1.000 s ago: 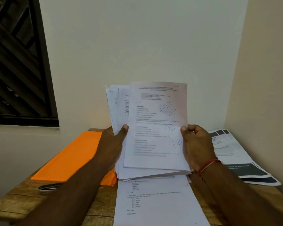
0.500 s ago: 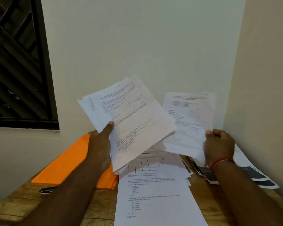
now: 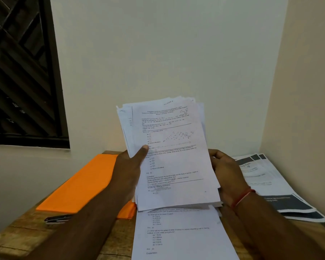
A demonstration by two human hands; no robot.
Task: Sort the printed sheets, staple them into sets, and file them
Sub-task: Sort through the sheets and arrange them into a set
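Mid-sorting, I judge: left hand (image 3: 128, 169) and right hand (image 3: 225, 173) grip the sheet stack (image 3: 173, 158) in curled fingers (image 3: 217, 155) (stapler (image 3: 57, 219) lies unused, near left), stapling and filing undone.

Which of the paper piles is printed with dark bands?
The pile lying at the far right; the held stack and the flat sheets in front show only text on white.
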